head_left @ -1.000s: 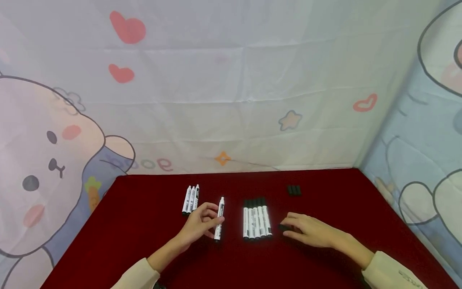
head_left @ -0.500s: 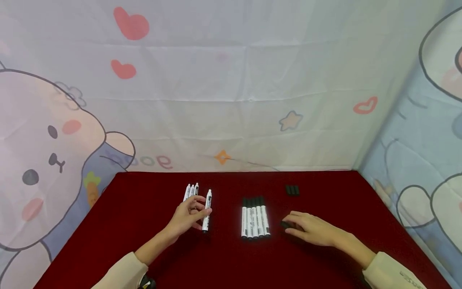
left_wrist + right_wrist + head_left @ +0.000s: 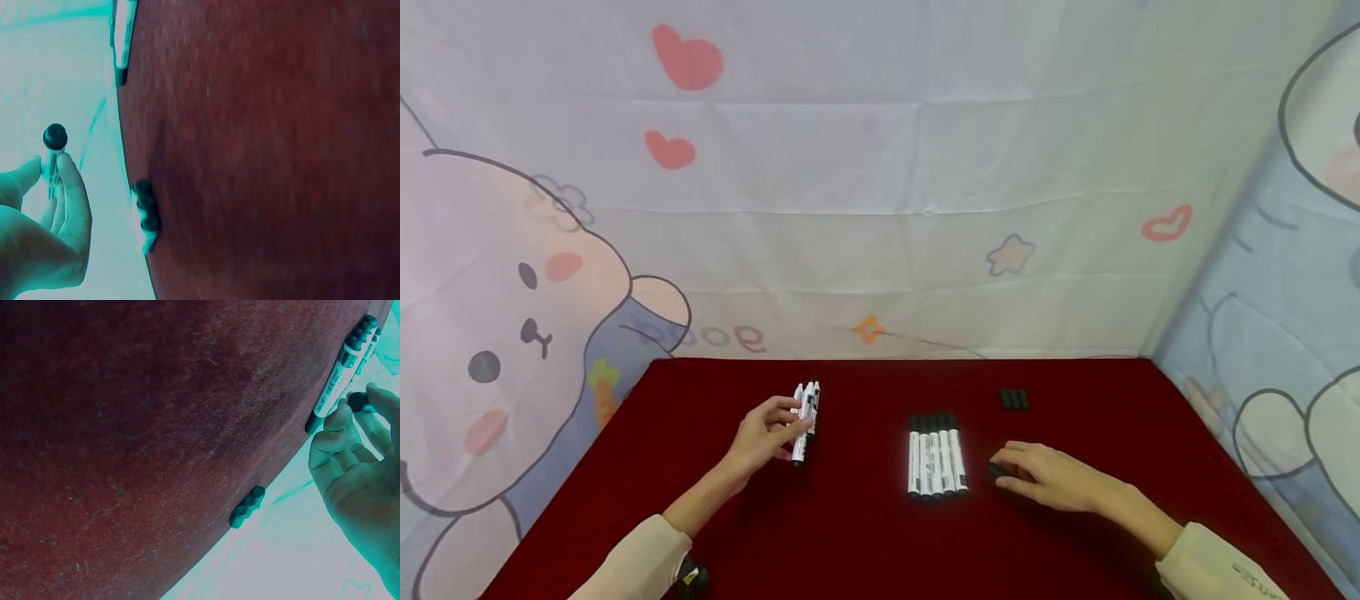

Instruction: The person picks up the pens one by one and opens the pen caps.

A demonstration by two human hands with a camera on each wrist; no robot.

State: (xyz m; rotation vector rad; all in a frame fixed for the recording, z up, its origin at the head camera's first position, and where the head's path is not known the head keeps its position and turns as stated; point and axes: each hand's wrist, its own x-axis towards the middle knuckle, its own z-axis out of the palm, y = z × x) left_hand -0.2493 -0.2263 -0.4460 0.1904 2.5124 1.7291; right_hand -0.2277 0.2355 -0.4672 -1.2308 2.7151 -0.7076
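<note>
Two bare hands are before us, both gripping something. We see the left hand (image 3: 760,435) pinch a single white marker (image 3: 801,447) between thumb and fingers, its pale, uncapped nose pointing away from the person and its black end pointing back. From the left wrist we look almost straight at that black end, thumb on one side, fingers on the other. The right hand (image 3: 1048,477) has its fingers bent and pinches one black marker cap (image 3: 358,402); most of the cap is hidden from us, so we cannot tell what its inside looks like.

Just beside the left hand, and partly covered by it in the head view, we find three resting markers (image 3: 147,206), side by side, with uncapped noses away and black ends near. The left wrist view shows us the held marker apart from them.

Between the hands, nearer the right one but not touching it, we have five capped markers (image 3: 936,462) in a close row, each with its far end enclosed in a black cap. Beyond the right hand, well apart from it, we see three loose caps (image 3: 1013,400) lined up together. All these rows lie on a dark red cloth (image 3: 865,542). Around its far edge we see a pale backdrop (image 3: 910,267) printed with hearts, a star and a large cartoon animal (image 3: 550,225).
</note>
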